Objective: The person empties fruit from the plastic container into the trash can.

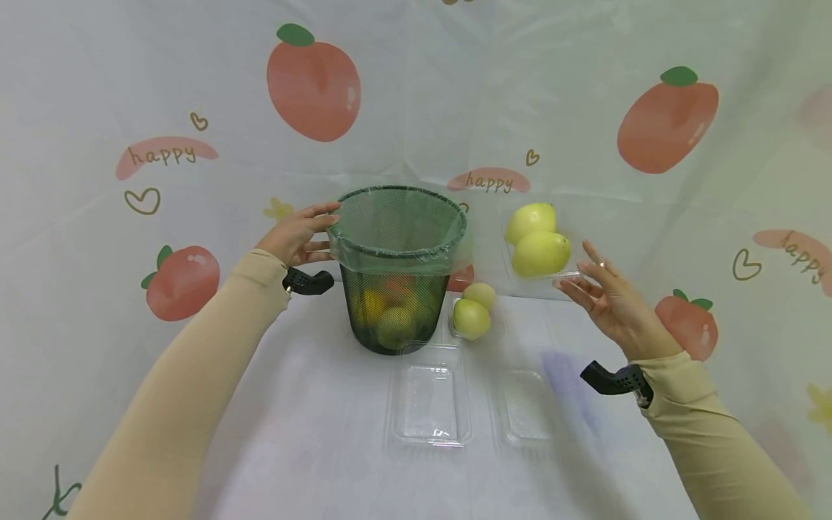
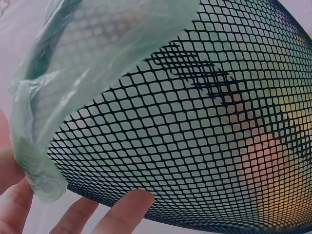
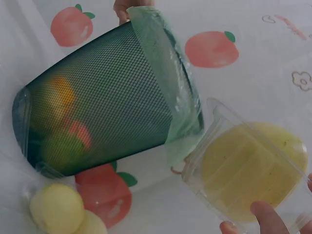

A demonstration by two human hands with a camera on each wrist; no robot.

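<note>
A dark mesh wastebasket (image 1: 396,289), lined with a thin green plastic bag (image 1: 448,249) folded over its rim, stands with several yellow, green and reddish fruits (image 1: 393,325) showing through its side. My left hand (image 1: 300,235) touches its left side at the rim, fingers fairly straight and spread against bag and mesh (image 2: 146,122). Up to the basket's right, my right hand (image 1: 611,307) holds a clear plastic container (image 3: 195,165) by its edge. Inside it are two large yellow-green fruits (image 1: 541,254), tilted toward the basket; their exact kind is unclear.
Beside the basket's right foot, two smaller pale green fruits (image 1: 471,319) sit in clear plastic. Nearer me on the white table lie two clear plastic containers, one left (image 1: 429,440) and one right (image 1: 526,438). A printed cloth (image 1: 416,94) hangs behind.
</note>
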